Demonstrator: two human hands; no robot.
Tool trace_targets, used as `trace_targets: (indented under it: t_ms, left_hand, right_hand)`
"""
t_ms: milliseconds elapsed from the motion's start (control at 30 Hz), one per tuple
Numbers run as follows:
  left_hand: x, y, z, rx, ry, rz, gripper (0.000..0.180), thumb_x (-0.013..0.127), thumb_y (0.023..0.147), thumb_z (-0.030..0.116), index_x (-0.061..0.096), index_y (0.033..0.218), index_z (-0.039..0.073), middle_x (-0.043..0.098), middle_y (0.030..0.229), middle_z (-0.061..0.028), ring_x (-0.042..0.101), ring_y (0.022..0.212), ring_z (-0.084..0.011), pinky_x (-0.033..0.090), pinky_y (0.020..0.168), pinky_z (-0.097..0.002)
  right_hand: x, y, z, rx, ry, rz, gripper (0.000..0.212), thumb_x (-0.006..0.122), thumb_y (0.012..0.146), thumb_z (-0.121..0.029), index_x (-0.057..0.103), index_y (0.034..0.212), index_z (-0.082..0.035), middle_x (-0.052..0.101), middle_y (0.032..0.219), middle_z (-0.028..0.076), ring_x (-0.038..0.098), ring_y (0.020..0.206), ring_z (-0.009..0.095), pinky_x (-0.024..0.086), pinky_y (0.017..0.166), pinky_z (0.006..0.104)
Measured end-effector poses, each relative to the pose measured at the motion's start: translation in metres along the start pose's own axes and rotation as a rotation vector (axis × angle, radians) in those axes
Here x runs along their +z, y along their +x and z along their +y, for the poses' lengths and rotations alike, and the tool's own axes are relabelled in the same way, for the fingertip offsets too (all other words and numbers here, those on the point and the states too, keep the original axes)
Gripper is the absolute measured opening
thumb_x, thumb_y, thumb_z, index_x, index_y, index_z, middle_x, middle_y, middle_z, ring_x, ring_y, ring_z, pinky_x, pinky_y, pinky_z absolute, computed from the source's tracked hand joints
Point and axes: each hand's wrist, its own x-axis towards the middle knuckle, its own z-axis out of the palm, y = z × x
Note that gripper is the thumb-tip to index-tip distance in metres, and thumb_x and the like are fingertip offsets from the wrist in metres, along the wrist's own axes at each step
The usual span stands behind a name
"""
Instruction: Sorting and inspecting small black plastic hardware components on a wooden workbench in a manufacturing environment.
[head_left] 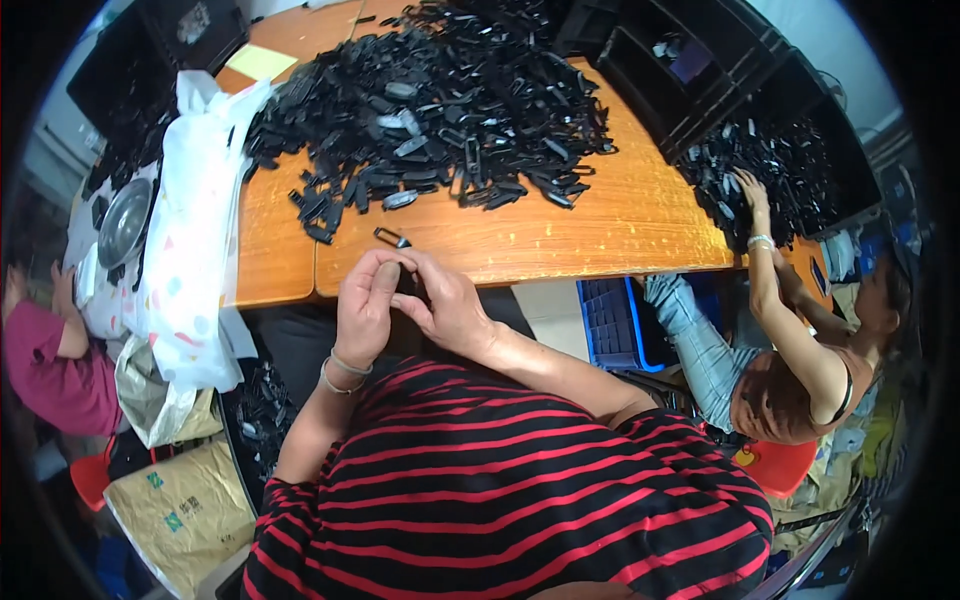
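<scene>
My left hand and my right hand meet at the near edge of the table, fingers curled and fingertips together. Both are closed; a dark bit shows between them, too hidden to name. Just beyond my fingertips a small black plastic loop-shaped part lies on the wooden tabletop. Farther back spreads a big heap of similar black plastic parts, some with grey faces.
Black crates stand at the right, where a co-worker's hand reaches into more parts. A white plastic bag and metal bowl are on the left, near another person's sleeve. A blue crate sits below the table edge.
</scene>
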Motion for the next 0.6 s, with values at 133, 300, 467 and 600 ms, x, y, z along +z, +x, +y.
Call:
trace_targets:
  t_ms: [133,300,467,600]
  left_hand:
    - [-0.005,-0.009,0.019,-0.049,0.018,0.012,0.022,0.045,0.102,0.015,0.059,0.095,-0.001,0.06,0.088,-0.0032,0.056,0.081,-0.0076,0.046,0.075,-0.021]
    - [-0.045,-0.036,0.028,-0.158,0.142,0.123,0.028,0.045,0.101,0.017,0.059,0.085,0.0,0.057,0.075,-0.0009,0.051,0.07,-0.0079,0.042,0.064,-0.0223]
    - [-0.121,-0.099,0.06,-0.329,1.447,0.059,0.022,0.064,0.089,0.023,0.068,0.089,0.001,0.065,0.08,-0.0104,0.064,0.078,-0.0257,0.048,0.067,-0.0326]
    - [-0.109,-0.074,0.07,0.072,1.363,0.298,0.014,0.07,0.081,0.015,0.07,0.092,0.008,0.066,0.089,-0.0095,0.063,0.087,-0.0302,0.05,0.073,-0.0377]
  right_hand:
    - [0.011,0.001,-0.015,-0.02,0.127,0.062,0.044,0.073,0.079,-0.009,0.052,0.116,-0.002,0.057,0.077,0.012,0.06,0.062,0.027,0.047,0.056,0.0349]
    - [0.022,0.012,-0.018,0.128,0.326,-0.336,0.036,0.074,0.082,-0.014,0.056,0.11,-0.002,0.059,0.074,0.009,0.059,0.064,0.02,0.047,0.06,0.031]
    - [0.003,0.032,0.011,-0.029,0.036,-0.248,0.024,0.076,0.079,-0.018,0.068,0.098,-0.005,0.064,0.079,0.008,0.063,0.066,0.019,0.05,0.06,0.031]
    - [-0.013,0.063,0.018,-0.034,-0.39,-0.155,0.025,0.075,0.079,-0.021,0.068,0.096,-0.004,0.064,0.088,0.014,0.065,0.074,0.033,0.052,0.066,0.0392]
